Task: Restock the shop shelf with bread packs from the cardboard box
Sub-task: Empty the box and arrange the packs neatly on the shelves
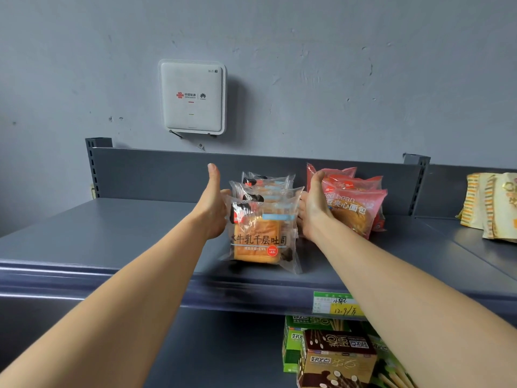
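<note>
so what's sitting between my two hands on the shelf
In the head view, a row of clear toast bread packs stands between the left hand and right hand, one behind another.

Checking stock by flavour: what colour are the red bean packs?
Pink-red red bean packs, clearest in the head view.

Head-worn wide view; forward, slightly down; near the shelf (126, 233)

Soft, even, cool light falls on my shelf (112, 233). Shadows are faint: one smudge under the front bread pack (260, 233) and a thin one right of the wall router (191, 96). The pack's clear wrapper glints and looks slightly smeared. The shelf's near lip shines. The edges bow with wide-angle stretch, and below the shelf it is dimmer.
</note>
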Demonstrator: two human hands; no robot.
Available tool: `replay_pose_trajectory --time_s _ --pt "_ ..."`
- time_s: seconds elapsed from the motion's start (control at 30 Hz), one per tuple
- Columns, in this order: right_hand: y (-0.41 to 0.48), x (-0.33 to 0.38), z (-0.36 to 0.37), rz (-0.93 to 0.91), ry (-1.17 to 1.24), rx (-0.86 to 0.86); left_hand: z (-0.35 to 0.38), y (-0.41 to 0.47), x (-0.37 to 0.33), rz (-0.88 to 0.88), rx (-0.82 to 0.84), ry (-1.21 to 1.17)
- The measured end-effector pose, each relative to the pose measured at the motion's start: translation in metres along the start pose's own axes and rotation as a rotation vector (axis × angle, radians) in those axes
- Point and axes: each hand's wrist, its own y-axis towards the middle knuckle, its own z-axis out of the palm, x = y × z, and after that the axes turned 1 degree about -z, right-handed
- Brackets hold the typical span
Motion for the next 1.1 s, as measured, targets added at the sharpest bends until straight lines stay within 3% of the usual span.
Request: replay_pose_trajectory --time_s 0.37,0.6,0.73,0.9,1.03,1.1 --pt "0.044 0.005 0.0 0.088 0.039 -0.006 0.003 0.039 -0.01 -0.069 -0.021 0.104" --pt "0.094 -0.005 0.005 0.117 -0.013 0.026 0.005 0.05 -0.011 -0.085 0.091 0.218" --pt "0.103 -0.002 0.008 0.026 0.036 -0.101 0.006 0.059 -0.009 -0.055 0.179 0.198" --pt "0.073 0.007 0.013 -0.04 -0.075 -0.017 0.006 0.062 -0.01 -0.022 0.169 0.132" --pt "0.055 0.012 0.013 0.004 -0.11 0.161 0.008 0.06 -0.009 -0.011 0.209 0.102" --pt "0.07 0.006 0.013 -0.032 -0.151 0.071 0.008 0.061 -0.01 0.006 0.201 0.116"
